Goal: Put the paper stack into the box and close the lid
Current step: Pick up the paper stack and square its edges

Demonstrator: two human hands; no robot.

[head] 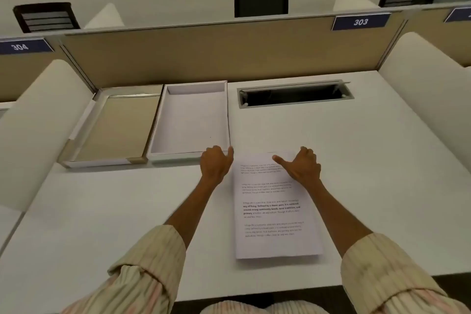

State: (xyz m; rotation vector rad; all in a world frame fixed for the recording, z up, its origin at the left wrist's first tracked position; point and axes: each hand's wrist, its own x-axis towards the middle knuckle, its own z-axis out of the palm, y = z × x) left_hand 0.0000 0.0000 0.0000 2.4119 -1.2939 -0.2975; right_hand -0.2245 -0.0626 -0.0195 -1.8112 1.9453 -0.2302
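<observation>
While hands (pixel 216 162) (pixel 303 164) flank flat printed paper stack (pixel 275 211) | rectangular white box (pixel 190 120) open

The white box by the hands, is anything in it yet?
Empty. The box shows only its bare white floor; the paper stack lies on the desk beside it.

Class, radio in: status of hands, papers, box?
Both hands at paper stack's far end, ungripped. Box empty, lid off. Nothing blocking.
</observation>
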